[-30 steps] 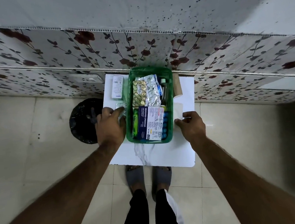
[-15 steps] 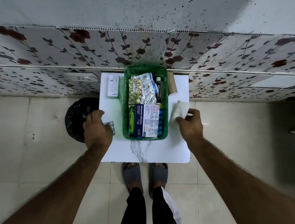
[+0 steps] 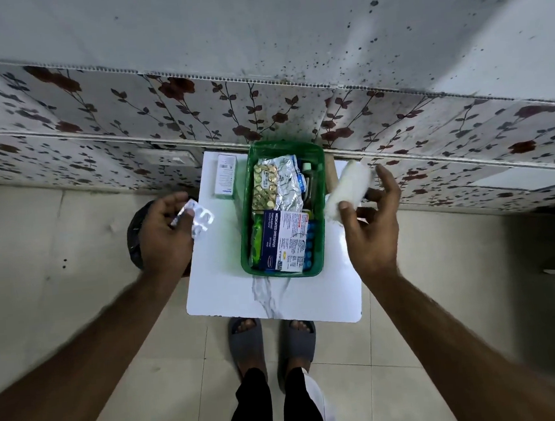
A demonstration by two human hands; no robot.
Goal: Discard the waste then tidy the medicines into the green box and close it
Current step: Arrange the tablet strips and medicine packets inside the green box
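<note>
The green box (image 3: 324,233) stands open on a small white table (image 3: 277,297), filled with a gold pill strip, foil packs, a dressings carton and bottles. My left hand (image 3: 166,240) is raised at the table's left edge and holds a silver blister strip (image 3: 199,218). My right hand (image 3: 369,225) is lifted to the right of the box and grips a white gauze roll (image 3: 348,190). A small white and green medicine carton (image 3: 225,178) lies on the table left of the box. No lid is visible.
A black-lined waste bin (image 3: 134,243) sits on the floor left of the table, partly behind my left hand. A brown roll (image 3: 330,175) stands by the box's right wall. The flowered wall runs close behind the table. My feet in grey slippers (image 3: 274,341) are at the near edge.
Both hands have risen off the table. The left one lifted the blister strip, and the right one picked up the gauze roll and carried it up beside the box.
</note>
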